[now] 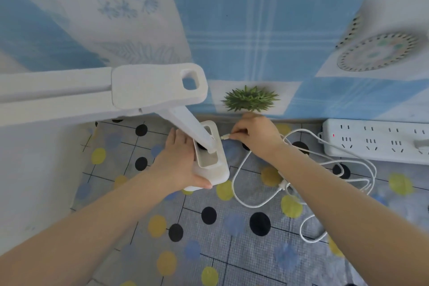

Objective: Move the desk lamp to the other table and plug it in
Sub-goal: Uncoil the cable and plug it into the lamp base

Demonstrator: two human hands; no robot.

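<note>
It looked like a home. A polka-dot cloth [232,239] covered the table, patterned blue fabric [232,18] hung behind, and a small green plant [250,98] stood beside a power strip [376,139].

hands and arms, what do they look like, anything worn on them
Both forearms are bare from the frame's lower edge to the wrists, no sleeves in view. The left hand and right hand show no gloves, rings, watch or bracelet.
</note>
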